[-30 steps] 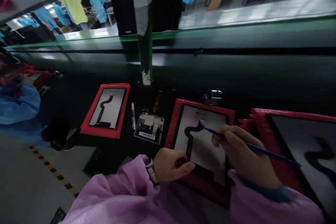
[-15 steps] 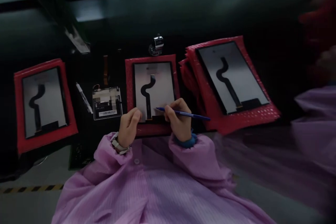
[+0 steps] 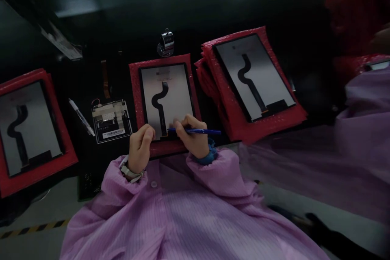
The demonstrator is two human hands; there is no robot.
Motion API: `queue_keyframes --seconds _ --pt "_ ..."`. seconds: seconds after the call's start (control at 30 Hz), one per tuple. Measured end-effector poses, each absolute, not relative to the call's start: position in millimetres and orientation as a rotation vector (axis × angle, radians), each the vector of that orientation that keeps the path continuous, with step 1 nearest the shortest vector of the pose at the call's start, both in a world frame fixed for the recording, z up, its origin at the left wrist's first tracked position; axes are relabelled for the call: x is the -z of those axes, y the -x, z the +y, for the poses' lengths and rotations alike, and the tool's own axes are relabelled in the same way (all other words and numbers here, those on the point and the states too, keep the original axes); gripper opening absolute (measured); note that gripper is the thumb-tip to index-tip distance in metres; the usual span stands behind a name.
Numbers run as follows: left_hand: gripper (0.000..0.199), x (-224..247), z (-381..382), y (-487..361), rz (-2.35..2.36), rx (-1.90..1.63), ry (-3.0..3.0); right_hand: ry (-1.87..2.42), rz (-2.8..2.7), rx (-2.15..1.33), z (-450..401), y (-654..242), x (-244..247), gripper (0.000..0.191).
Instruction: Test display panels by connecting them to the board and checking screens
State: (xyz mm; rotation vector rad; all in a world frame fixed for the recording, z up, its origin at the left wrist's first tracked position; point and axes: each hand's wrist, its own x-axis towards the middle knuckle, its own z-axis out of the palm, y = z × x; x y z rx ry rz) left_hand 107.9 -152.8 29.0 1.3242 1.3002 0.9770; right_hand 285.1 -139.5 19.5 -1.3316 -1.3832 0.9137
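Observation:
In front of me a flat display panel (image 3: 178, 97) with a pale back and a dark frame lies on a red bubble-wrap bag (image 3: 137, 97). An S-shaped black flex cable (image 3: 158, 103) runs down the panel. My left hand (image 3: 140, 148) is closed at the panel's lower-left corner; what its fingers hold, if anything, is hidden. Between the fingers of my right hand (image 3: 193, 138) is a blue pen (image 3: 205, 131), nearly level. Its tip is close beside the cable's lower end, though I cannot tell whether it touches.
Similar panels lie on red bags at left (image 3: 36, 126) and on a stack at right (image 3: 258, 73). A white pen (image 3: 81, 117), a small circuit-like module (image 3: 111, 122), an orange flex strip (image 3: 105, 79) and a chrome tally counter (image 3: 166, 43) surround the middle panel. A co-worker's sleeve (image 3: 362, 118) is at right.
My right hand has moved left across the panel, bringing the pen tip nearer the cable's lower end. The pen lies more level. My left hand stays at the corner; the whole view has shifted.

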Motion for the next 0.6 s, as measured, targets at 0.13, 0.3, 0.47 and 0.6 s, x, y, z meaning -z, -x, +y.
queue_keyframes --seconds 0.13,0.3,0.47,0.6 --pt "0.044 -27 -152 -107 1.305 -0.969 -1.311 1.335 -1.334 -0.898 -142 -285 -15 0.036" --pt "0.041 -24 -151 -105 1.289 -0.994 -1.323 1.206 -1.090 -0.893 -147 -307 -23 0.025" --pt "0.041 -23 -148 -103 1.300 -0.992 -1.334 1.204 -1.180 -0.318 -137 -383 -41 0.011" --pt "0.041 -26 -144 -103 1.319 -0.987 -1.336 1.368 -1.144 -0.168 -120 -450 -43 0.015"
